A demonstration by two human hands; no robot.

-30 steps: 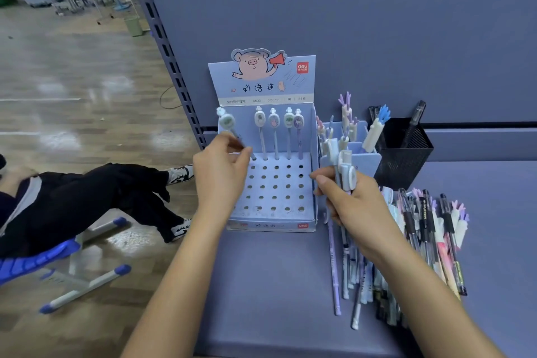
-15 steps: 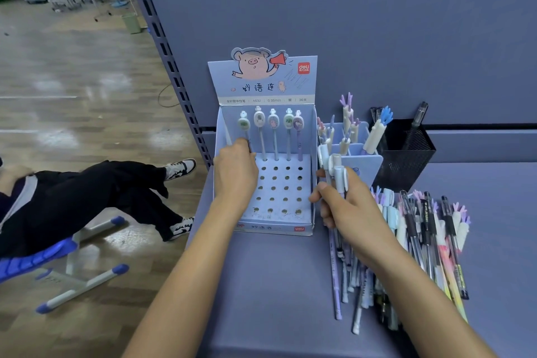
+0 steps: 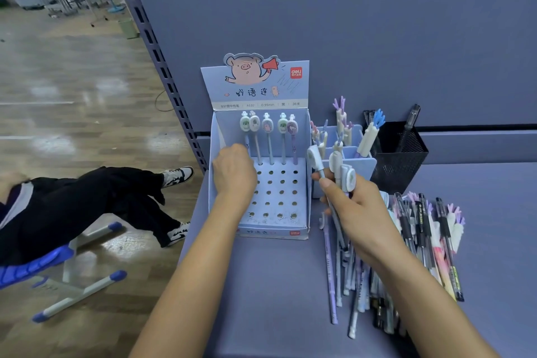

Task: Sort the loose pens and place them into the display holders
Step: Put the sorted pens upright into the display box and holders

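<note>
- My left hand point(image 3: 234, 171) is inside the display box point(image 3: 273, 232) — fingers curled round the lower shaft of the leftmost pen point(image 3: 245, 123). That pen stands at the left end of the back row, oval cap up.
- Four more capped pens point(image 3: 268, 139) stand upright in the same row, just beside it; rows of holes lie in front of them.
- My right hand point(image 3: 357, 206) hovers just right of the box and grips a bundle of pens point(image 3: 340, 166), caps up, shafts running down under the palm.
- Below and right of that hand, the loose pens point(image 3: 421, 241) lie heaped on the shelf point(image 3: 261, 285) — some black-gripped, some antler-topped.
- Behind the bundle I see a blue divided holder point(image 3: 363, 168) with antler-topped pens standing in it.
- Just beside that is a black mesh cup point(image 3: 401, 166) holding a dark pen.
- Off the shelf to the left, a seated person's legs point(image 3: 72, 206) stretch out from a blue chair point(image 3: 29, 267).
</note>
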